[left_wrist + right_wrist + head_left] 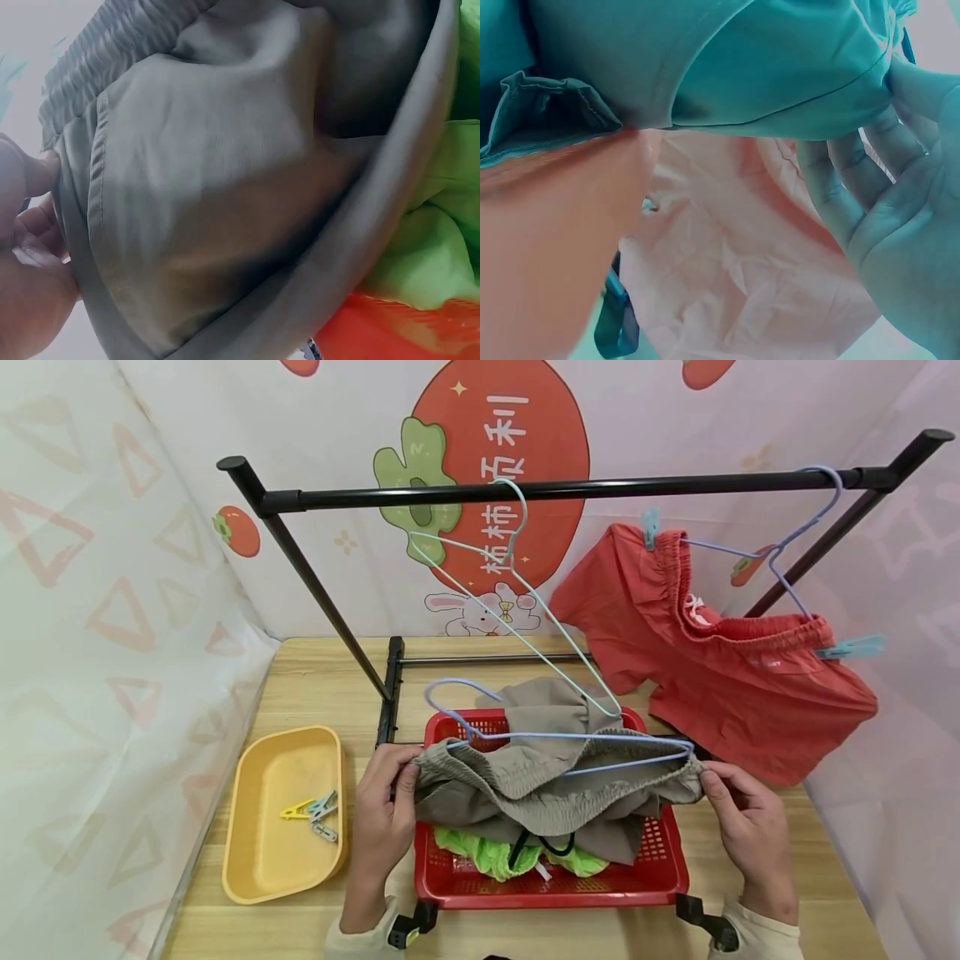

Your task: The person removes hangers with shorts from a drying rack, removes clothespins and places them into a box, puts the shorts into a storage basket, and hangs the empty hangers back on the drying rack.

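Observation:
Grey-brown shorts [540, 802] with an elastic waistband and black drawstring are stretched between both hands above the red basket [551, 895]. My left hand [386, 806] pinches the left end of the waistband between thumb and fingers. At the opposite end, the thumb and fingers of my right hand [750, 827] pinch the waistband too. A lavender hanger [570, 737] lies across the waist opening, its hook pointing up and left and its right corner near my right fingertips. In the left wrist view, the fingers grip the side of the shorts [202, 165].
A black rack [465, 493] stands behind, carrying a bare mint hanger [517, 635] and red shorts [720, 668] clipped with blue clothespins [851, 647] to another hanger. Bright green fabric [487, 853] lies in the basket. At left sits a yellow tub [281, 860] with several clothespins [322, 810].

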Action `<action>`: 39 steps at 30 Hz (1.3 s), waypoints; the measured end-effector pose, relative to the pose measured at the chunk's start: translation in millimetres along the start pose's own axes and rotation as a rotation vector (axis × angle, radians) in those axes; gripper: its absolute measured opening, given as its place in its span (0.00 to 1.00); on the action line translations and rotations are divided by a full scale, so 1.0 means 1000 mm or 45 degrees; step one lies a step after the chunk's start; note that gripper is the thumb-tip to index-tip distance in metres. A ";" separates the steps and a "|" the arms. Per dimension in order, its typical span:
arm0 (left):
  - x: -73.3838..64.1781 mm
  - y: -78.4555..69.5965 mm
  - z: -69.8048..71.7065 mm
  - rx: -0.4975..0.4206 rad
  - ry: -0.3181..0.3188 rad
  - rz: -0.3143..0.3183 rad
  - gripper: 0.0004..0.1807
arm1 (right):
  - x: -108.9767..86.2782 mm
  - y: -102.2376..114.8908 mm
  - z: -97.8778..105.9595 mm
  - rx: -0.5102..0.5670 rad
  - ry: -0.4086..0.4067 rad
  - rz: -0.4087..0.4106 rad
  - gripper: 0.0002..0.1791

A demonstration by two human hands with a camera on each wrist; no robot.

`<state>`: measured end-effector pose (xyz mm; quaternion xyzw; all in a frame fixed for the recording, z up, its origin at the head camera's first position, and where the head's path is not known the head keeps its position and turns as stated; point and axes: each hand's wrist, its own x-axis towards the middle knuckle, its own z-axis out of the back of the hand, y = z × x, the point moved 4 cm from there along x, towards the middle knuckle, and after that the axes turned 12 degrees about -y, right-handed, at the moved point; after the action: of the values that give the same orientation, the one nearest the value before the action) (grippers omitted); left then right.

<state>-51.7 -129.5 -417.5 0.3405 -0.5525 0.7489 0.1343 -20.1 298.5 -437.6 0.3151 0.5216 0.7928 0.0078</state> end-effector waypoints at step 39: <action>-0.009 -0.022 -0.036 -0.098 0.249 -0.126 0.15 | -0.010 0.046 -0.069 0.198 0.432 0.084 0.16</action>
<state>-45.9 -86.9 -412.7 0.2872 -0.5476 0.7492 0.2374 -32.6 217.8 -422.0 0.1935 0.5646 0.7917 -0.1306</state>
